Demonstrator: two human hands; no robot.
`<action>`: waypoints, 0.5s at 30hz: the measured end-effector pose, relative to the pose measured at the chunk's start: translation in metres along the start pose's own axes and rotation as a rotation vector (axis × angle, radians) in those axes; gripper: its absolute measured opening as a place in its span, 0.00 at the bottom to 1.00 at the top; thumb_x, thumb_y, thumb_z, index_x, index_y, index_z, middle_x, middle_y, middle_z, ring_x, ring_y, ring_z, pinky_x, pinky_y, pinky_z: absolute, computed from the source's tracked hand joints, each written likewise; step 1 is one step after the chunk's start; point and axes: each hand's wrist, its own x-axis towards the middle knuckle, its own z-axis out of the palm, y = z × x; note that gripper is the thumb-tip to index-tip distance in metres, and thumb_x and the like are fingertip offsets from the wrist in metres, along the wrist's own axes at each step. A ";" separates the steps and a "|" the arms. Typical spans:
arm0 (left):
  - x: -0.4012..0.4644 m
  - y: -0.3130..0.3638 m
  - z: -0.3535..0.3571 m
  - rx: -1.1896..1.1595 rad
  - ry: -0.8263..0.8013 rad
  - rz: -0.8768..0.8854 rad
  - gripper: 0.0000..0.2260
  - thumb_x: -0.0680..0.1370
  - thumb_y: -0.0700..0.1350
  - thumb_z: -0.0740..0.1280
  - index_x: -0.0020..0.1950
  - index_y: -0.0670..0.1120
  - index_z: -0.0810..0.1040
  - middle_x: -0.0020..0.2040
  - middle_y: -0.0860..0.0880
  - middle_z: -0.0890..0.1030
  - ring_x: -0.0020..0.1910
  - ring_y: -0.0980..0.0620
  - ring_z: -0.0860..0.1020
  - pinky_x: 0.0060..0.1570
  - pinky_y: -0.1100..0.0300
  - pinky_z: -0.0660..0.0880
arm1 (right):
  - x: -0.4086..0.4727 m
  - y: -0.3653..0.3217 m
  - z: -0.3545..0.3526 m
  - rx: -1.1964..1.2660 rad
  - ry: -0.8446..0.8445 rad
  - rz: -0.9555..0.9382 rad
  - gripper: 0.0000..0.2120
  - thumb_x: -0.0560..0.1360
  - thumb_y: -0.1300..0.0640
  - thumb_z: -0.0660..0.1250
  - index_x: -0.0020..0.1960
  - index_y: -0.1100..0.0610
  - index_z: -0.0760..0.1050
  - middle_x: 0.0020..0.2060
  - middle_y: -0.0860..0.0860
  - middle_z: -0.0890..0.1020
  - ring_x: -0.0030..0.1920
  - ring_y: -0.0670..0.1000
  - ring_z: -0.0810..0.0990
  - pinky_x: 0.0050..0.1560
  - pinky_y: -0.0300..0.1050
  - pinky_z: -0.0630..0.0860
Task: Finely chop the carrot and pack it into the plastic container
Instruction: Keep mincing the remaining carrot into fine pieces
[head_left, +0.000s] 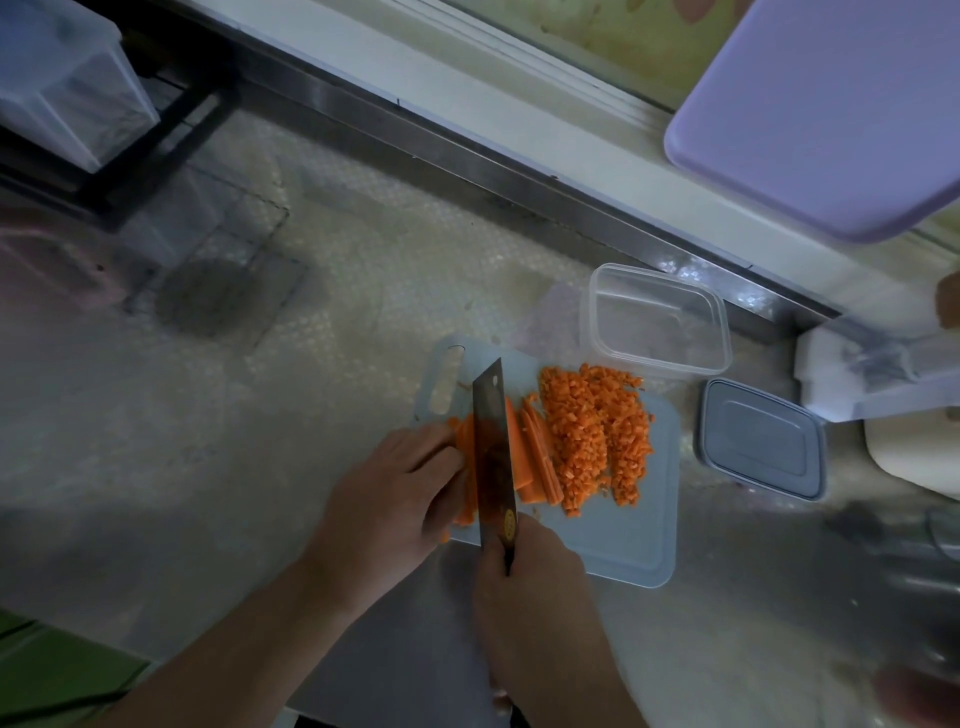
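Observation:
A pale blue cutting board (639, 530) lies on the counter. On it sit long carrot slabs (532, 457) and, to their right, a heap of finely diced carrot (597, 436). My left hand (389, 493) presses with curled fingers on the left carrot piece (465, 452). My right hand (524, 582) grips the handle of a cleaver (493, 447), whose blade stands on edge in the carrot, right beside my left fingers. The clear plastic container (657, 322) stands empty just behind the board. Its grey-blue lid (761, 439) lies to the board's right.
A lilac board (821, 109) hangs over the window ledge at the upper right. White objects (852, 374) sit at the right edge beyond the lid. Clear plastic boxes (67, 88) and a dark frame stand at the far left. Bubble wrap (311, 291) covers the counter.

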 end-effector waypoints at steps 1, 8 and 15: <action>0.001 0.000 0.000 -0.008 -0.002 -0.001 0.06 0.81 0.46 0.71 0.54 0.46 0.85 0.60 0.53 0.82 0.54 0.50 0.80 0.52 0.66 0.73 | -0.001 -0.001 -0.001 0.019 0.012 0.008 0.13 0.84 0.50 0.57 0.41 0.50 0.70 0.37 0.47 0.77 0.36 0.43 0.74 0.31 0.35 0.67; 0.009 0.002 -0.004 0.008 -0.025 0.016 0.07 0.82 0.50 0.68 0.53 0.49 0.84 0.56 0.54 0.81 0.51 0.52 0.79 0.45 0.62 0.74 | -0.002 -0.006 -0.006 0.088 0.062 0.030 0.16 0.84 0.48 0.58 0.38 0.49 0.69 0.33 0.48 0.76 0.33 0.44 0.73 0.30 0.37 0.66; 0.011 0.002 -0.004 0.032 -0.043 0.017 0.04 0.80 0.45 0.70 0.47 0.46 0.83 0.53 0.51 0.80 0.47 0.50 0.78 0.44 0.67 0.67 | 0.000 -0.009 0.003 0.010 0.053 0.039 0.12 0.84 0.51 0.57 0.42 0.51 0.69 0.36 0.47 0.77 0.35 0.46 0.75 0.30 0.38 0.66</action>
